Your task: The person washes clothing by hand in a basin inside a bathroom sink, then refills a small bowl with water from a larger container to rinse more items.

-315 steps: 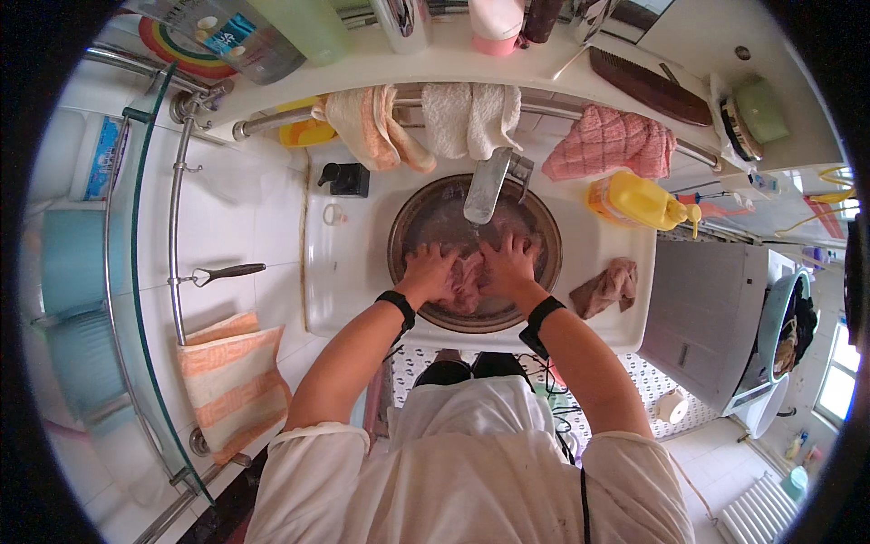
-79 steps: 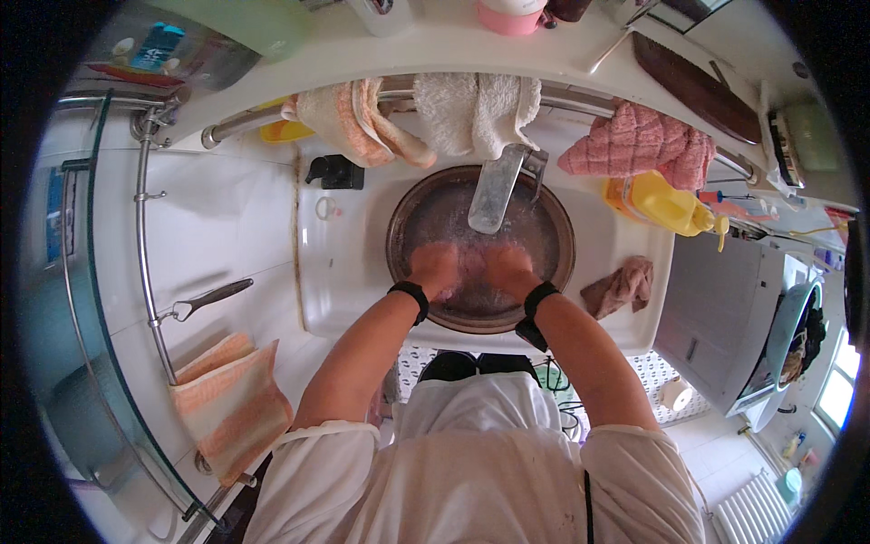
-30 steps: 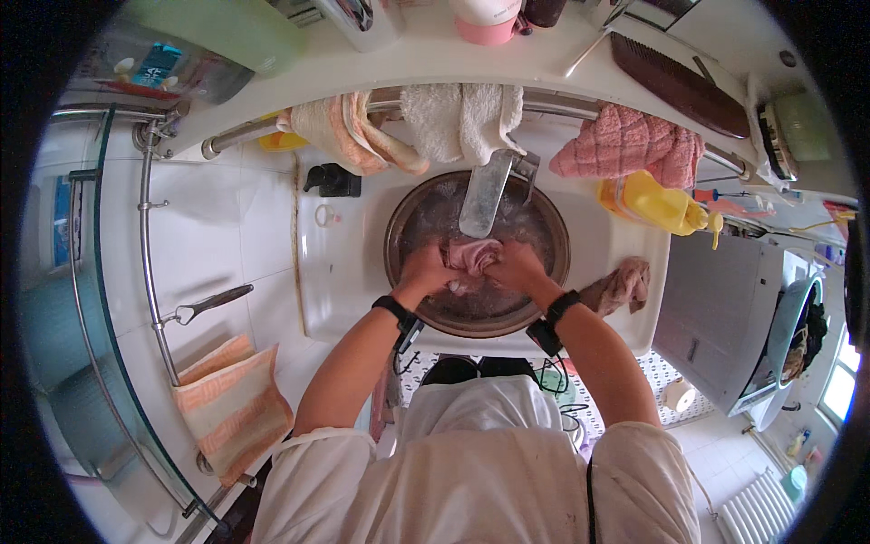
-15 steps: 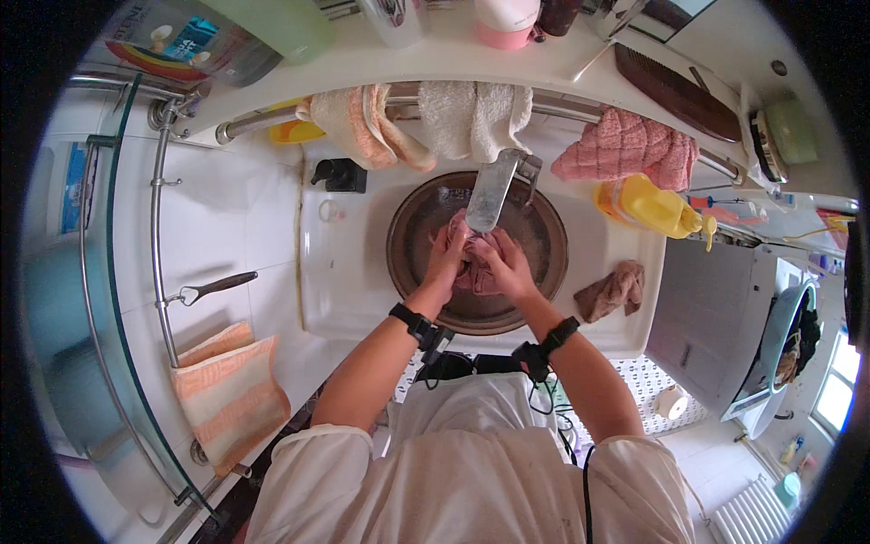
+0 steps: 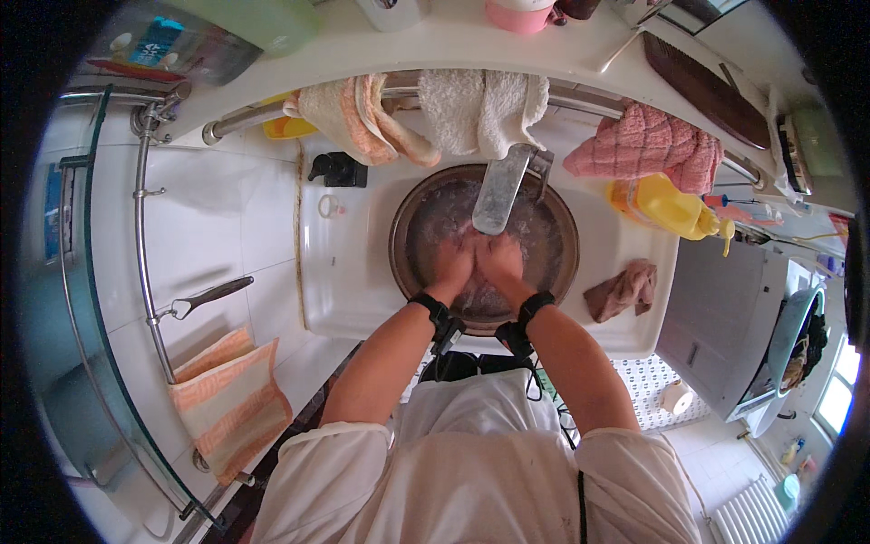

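Observation:
A round brown sink basin (image 5: 399,272) holds rippling water with bubbles. Inside it, a wet pink cloth (image 5: 483,299) lies mostly under the surface, its outline blurred by the water. My left hand (image 5: 452,265) and my right hand (image 5: 499,259) are side by side in the basin, closed on the cloth; the fingertips are partly hidden by water. Just beyond the hands, a broad, flat-spouted faucet (image 5: 500,192) reaches over the basin. Both wrists wear black straps with small devices.
A crumpled brown cloth (image 5: 623,290) lies on the white counter (image 5: 353,263) at the right. Beyond it is a yellow pump bottle (image 5: 666,205). A black dispenser (image 5: 338,170) stands at the left. Towels (image 5: 648,145) hang from a rail below the shelf (image 5: 362,54).
Both hands have gone lower into the basin with the pink cloth, which was bunched above and is now under water. The water looks more stirred and bubbly.

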A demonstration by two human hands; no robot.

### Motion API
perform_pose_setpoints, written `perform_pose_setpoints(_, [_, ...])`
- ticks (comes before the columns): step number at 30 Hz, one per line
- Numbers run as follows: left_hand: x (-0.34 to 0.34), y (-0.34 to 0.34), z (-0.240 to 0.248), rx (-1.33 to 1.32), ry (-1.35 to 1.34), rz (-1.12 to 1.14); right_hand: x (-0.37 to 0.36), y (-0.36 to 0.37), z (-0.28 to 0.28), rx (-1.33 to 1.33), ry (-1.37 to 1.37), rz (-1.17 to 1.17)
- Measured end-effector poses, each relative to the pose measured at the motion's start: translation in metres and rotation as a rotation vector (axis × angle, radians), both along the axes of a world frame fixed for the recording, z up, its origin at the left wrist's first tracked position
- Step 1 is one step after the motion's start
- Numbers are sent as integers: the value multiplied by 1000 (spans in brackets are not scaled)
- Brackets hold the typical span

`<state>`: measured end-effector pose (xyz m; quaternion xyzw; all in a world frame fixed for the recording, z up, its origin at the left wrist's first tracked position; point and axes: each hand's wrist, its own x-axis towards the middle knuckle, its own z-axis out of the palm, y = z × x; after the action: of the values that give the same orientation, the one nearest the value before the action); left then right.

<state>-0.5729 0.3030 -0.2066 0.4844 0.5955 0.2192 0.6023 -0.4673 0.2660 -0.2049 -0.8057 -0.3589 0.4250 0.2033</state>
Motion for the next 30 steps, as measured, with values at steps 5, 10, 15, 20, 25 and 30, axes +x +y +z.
perform_pose_setpoints(5, [-13,12,-32,-135,498,-212,-1,6,7,39,-74,135])
perform_pose_setpoints(10, [-25,18,-20,-202,56,-206,24,0,6,77,-94,327])
perform_pose_setpoints(15, [-53,42,29,186,244,-627,53,-13,55,391,-157,549])
perform_pose_setpoints(20, [-52,35,47,775,228,-440,66,-23,76,527,-461,410])
perform_pose_setpoints(25, [-73,38,50,638,344,-776,68,-39,91,534,-256,322])
perform_pose_setpoints(30, [-61,35,61,649,165,-529,82,-47,70,608,-314,256])
